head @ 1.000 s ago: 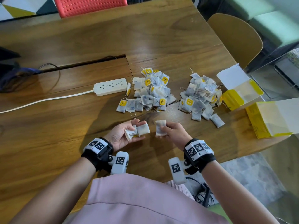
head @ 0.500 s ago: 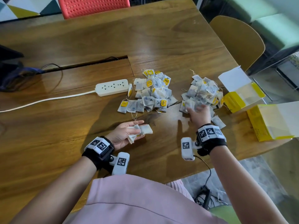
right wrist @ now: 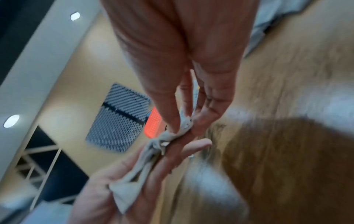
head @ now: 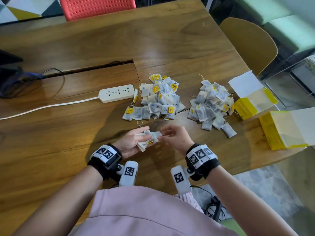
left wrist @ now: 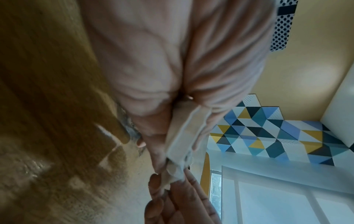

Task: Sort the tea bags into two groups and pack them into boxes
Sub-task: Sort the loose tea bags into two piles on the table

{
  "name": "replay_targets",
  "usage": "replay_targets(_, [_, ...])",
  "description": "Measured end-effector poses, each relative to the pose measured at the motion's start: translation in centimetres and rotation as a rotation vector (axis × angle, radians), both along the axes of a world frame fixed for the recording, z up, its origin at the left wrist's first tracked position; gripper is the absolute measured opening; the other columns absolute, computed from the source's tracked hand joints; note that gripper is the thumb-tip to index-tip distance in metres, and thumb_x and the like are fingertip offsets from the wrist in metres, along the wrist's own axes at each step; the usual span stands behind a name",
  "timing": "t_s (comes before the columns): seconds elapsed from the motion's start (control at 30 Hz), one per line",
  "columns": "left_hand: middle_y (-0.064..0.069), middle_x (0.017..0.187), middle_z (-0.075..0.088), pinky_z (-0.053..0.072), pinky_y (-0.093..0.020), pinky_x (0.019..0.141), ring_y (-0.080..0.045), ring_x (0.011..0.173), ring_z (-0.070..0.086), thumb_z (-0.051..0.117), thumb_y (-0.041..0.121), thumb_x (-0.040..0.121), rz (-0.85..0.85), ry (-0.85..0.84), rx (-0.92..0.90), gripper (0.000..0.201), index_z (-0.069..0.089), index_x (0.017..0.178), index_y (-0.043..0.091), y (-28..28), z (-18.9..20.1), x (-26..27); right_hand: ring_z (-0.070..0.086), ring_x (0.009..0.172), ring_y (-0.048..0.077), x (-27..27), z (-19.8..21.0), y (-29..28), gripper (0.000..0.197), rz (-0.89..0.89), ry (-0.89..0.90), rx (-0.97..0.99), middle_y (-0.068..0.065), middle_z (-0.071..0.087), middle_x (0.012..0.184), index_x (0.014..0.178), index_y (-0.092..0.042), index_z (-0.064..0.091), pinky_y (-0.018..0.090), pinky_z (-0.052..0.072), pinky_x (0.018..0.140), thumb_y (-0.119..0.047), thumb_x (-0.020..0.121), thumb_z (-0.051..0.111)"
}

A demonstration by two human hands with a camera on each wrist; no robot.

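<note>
My left hand (head: 139, 138) lies palm up near the table's front edge and holds a small bunch of white tea bags (head: 150, 137) under its thumb. My right hand (head: 164, 134) meets it from the right and pinches the end of one of those bags between thumb and fingertips (right wrist: 175, 125); the right wrist view shows the bunch (right wrist: 134, 175) stretched across my left palm. Behind my hands lie two piles: a left pile (head: 159, 99) with yellow tags showing and a right pile (head: 210, 106) of mostly plain bags. Two open yellow boxes (head: 245, 108) (head: 272, 132) sit at the right.
A white power strip (head: 116, 92) with its cord lies left of the piles, by a cable slot (head: 88, 69) in the wooden table (head: 51, 130). A red chair (head: 97, 7) stands at the far side, a tan chair (head: 248, 43) at the right. The table edge runs close to the boxes.
My right hand carried one tea bag to the right pile, left it there, and has come back to my left hand, where it now pinches another bag. My left hand stayed put.
</note>
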State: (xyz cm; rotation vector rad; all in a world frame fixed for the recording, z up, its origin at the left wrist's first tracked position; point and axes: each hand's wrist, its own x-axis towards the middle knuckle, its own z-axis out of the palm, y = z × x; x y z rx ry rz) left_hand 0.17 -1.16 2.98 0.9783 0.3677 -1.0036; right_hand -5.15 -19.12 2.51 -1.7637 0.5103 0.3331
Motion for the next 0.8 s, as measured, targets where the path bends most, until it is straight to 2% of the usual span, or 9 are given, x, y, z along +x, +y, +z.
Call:
replay_targets(0.1, [-0.023,0.122,0.060,0.058,-0.032,0.080,-0.025,0.093,0.068,0.055,-0.002,0.088,-0.052,-0.031,0.040,0.054,0.039,0.140,-0.001,0.1,0.0,-0.1,0.066,0.078,0.018,-0.1,0.4,-0.5,0.033,-0.072,0.036,0.183,0.011,0.069,0.094,0.101,-0.012,0.064,0.026,0.053,0.065,-0.003,0.073,0.079])
replay_targets(0.17, [-0.022,0.118,0.063,0.059,-0.031,0.077,-0.024,0.089,0.069,0.058,0.007,0.086,-0.060,-0.025,0.051,0.047,0.049,0.132,0.000,0.2,0.1,0.0,0.068,0.077,0.020,0.0,0.8,-1.2,0.040,-0.157,0.058,0.280,0.012,0.071,0.094,0.109,-0.008,0.062,0.026,0.053,0.064,0.000,0.074,0.077])
replay_targets(0.23, [-0.024,0.120,0.063,0.059,-0.033,0.078,-0.028,0.093,0.069,0.053,0.012,0.091,-0.038,0.007,0.042,0.035,0.055,0.124,0.000,0.6,0.0,0.3,0.067,0.078,0.021,0.2,1.2,-2.2,0.042,-0.267,0.077,0.418,0.013,0.070,0.095,0.115,-0.005,0.060,0.026,0.052,0.063,0.003,0.076,0.074])
replay_targets(0.33, [-0.026,0.125,0.060,0.055,-0.038,0.085,-0.039,0.112,0.061,0.044,0.009,0.098,-0.027,0.036,-0.013,0.030,0.052,0.125,-0.003,1.1,0.0,0.6,0.062,0.075,0.020,0.3,1.9,-3.4,0.030,-0.378,0.070,0.615,0.014,0.069,0.095,0.110,-0.004,0.060,0.021,0.052,0.059,0.006,0.083,0.065])
replay_targets(0.47, [-0.024,0.128,0.059,0.051,-0.037,0.092,-0.039,0.118,0.057,0.044,0.003,0.090,-0.054,0.042,-0.066,0.038,0.050,0.127,-0.002,1.0,0.6,0.7,0.061,0.062,0.014,0.4,2.2,-4.5,0.020,-0.451,0.053,0.734,0.011,0.068,0.085,0.105,-0.007,0.059,0.023,0.053,0.057,0.003,0.087,0.060])
replay_targets(0.57, [-0.024,0.130,0.057,0.049,-0.040,0.095,-0.039,0.118,0.057,0.036,0.001,0.091,-0.049,0.055,-0.092,0.037,0.051,0.125,-0.002,0.8,0.8,0.8,0.069,0.068,0.019,0.5,2.3,-4.7,0.020,-0.446,0.041,0.746,0.012,0.070,0.088,0.106,-0.007,0.057,0.030,0.058,0.061,0.001,0.088,0.059])
replay_targets(0.67, [-0.024,0.129,0.058,0.049,-0.039,0.096,-0.037,0.117,0.059,0.029,-0.004,0.094,-0.058,0.031,-0.075,0.038,0.051,0.125,-0.002,0.6,0.9,0.7,0.070,0.076,0.026,0.7,2.4,-5.2,0.023,-0.454,-0.006,0.674,0.014,0.068,0.095,0.104,-0.004,0.055,0.039,0.060,0.063,0.010,0.086,0.056])
replay_targets(0.73, [-0.023,0.127,0.060,0.049,-0.039,0.096,-0.036,0.116,0.060,0.030,-0.012,0.092,-0.066,0.006,-0.061,0.040,0.050,0.126,-0.002,0.5,0.8,0.6,0.066,0.081,0.027,1.0,2.4,-6.0,0.026,-0.477,-0.039,0.476,0.014,0.065,0.094,0.099,-0.004,0.055,0.043,0.058,0.074,0.016,0.083,0.058])
replay_targets(0.8, [-0.021,0.126,0.061,0.049,-0.040,0.096,-0.035,0.115,0.061,0.035,-0.016,0.090,-0.081,-0.027,-0.041,0.041,0.051,0.126,-0.002,0.3,0.9,0.5,0.063,0.078,0.024,1.2,2.0,-7.1,0.031,-0.476,-0.086,0.261,0.011,0.063,0.088,0.094,-0.008,0.057,0.038,0.057,0.072,0.018,0.078,0.063])
